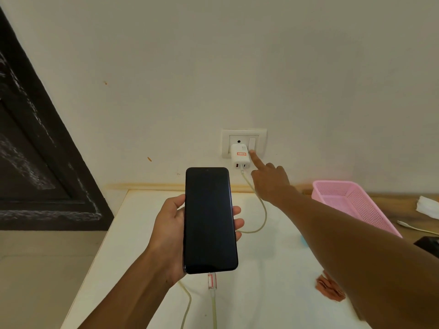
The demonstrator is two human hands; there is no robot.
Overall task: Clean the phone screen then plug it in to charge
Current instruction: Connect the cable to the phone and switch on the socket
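My left hand (166,233) grips a black phone (210,219) upright above the white table (261,269), its dark screen facing me. A clear connector (212,281) sits in the phone's bottom port. Its pale cable (262,210) loops up to a white charger (240,157) plugged into the wall socket plate (225,138). My right hand (270,184) reaches to the wall, its straight index fingertip on the lower edge of the switch (252,142) beside the charger, the other fingers curled. A crumpled reddish-brown cloth (329,289) lies on the table under my right forearm.
A pink perforated basket (351,200) stands at the right against the wall. White tissue (427,206) and another cable end (408,225) lie on the wooden surface beyond it. A dark door frame (35,162) fills the left side.
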